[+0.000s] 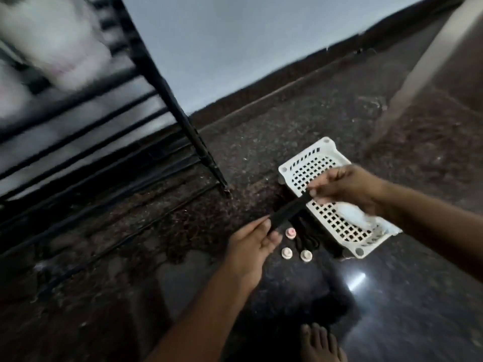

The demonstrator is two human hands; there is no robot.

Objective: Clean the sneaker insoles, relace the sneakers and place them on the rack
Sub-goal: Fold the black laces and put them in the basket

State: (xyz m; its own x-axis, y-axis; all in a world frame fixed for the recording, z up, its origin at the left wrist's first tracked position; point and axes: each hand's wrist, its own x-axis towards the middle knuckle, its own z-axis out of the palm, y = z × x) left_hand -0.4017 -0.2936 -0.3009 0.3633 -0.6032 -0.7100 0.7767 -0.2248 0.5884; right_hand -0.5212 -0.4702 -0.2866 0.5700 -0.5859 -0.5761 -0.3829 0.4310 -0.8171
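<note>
- The left fingertips and thumb pinched the lower end of a flat, dark strip, which I took to be the insole seen nearly edge-on, though blur left that unsure.
- The right fingertips nipped its upper end, so the strip ran slanting between the two grips, clear of the floor.
- The left hand was curled loosely around its pinch. The right hand was bunched above a white perforated crate.
- A pale cloth showed under the right palm. I could not tell whether that hand held it or it lay on the crate.
- Judging by its look, the insole would be light, thin and floppy. It would likely sag or fold if held at one end only, so a grip at both ends, or flat support underneath, would suit wiping.
- Its fabric face would probably give enough grip that a light pinch would do.
- On the speckled floor beside the crate lay a tangle of black laces and three small pale caps.
- A black metal rack stood well to the left, with blurred white shapes on it.
</note>
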